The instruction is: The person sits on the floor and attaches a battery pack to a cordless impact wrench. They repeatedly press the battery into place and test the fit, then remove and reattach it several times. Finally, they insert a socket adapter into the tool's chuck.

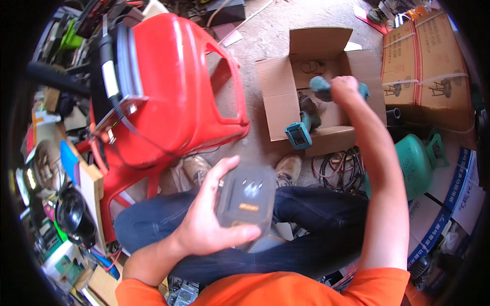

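In my left hand (204,214) is a dark grey battery pack (246,201), blurred, with shiny contacts and a small yellow label on its upper face. Thumb and fingers clasp its left side, above my lap. My right hand (345,87) reaches over an open cardboard box (275,86) and is closed around a teal and black power tool (320,86), whose ends stick out on both sides of the fist. Below it, a second teal and black cordless tool (298,135) leans at the box's near left corner, its teal base toward me.
On the left stands a red plastic stool (168,76) with a cabled device (109,76) on it. A strapped carton (426,76), a green plastic container (413,166) and coiled cables (339,171) lie around the box. Cluttered shelves line the left side.
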Demonstrator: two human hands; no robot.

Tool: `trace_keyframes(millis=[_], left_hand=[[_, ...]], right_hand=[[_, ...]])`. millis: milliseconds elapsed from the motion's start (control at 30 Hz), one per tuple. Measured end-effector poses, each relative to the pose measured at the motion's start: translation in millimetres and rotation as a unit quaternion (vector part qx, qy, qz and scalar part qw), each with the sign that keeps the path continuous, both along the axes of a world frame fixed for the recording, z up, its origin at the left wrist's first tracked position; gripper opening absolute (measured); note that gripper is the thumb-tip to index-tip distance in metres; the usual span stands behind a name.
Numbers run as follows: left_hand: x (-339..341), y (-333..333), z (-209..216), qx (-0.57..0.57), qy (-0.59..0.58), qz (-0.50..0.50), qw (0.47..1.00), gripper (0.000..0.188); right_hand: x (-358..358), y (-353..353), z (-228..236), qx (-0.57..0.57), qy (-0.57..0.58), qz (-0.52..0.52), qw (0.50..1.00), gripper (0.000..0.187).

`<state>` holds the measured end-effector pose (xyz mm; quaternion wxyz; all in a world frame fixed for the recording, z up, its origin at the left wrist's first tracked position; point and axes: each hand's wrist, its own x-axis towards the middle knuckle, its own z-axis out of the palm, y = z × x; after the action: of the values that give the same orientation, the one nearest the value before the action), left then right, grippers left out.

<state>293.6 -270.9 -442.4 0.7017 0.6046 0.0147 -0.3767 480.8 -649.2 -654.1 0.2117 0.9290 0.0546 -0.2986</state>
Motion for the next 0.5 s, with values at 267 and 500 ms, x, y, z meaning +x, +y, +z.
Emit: trace_keyframes(millis=[267, 500], left_hand=[[-4.9, -5.4, 8.3, -0.075, -0.062, -0.066, 0.993, 0.104], [-6.3, -17.6, 21.6, -0.198, -0.004, -0.067, 0.978, 0.087]], right_hand=[[-92.1, -8.0, 218.2, 0.619, -0.22, -0.326, 0.68, 0.016], [-186.2, 65.9, 286.0, 0.944, -0.113, -0.206, 0.231, 0.024]])
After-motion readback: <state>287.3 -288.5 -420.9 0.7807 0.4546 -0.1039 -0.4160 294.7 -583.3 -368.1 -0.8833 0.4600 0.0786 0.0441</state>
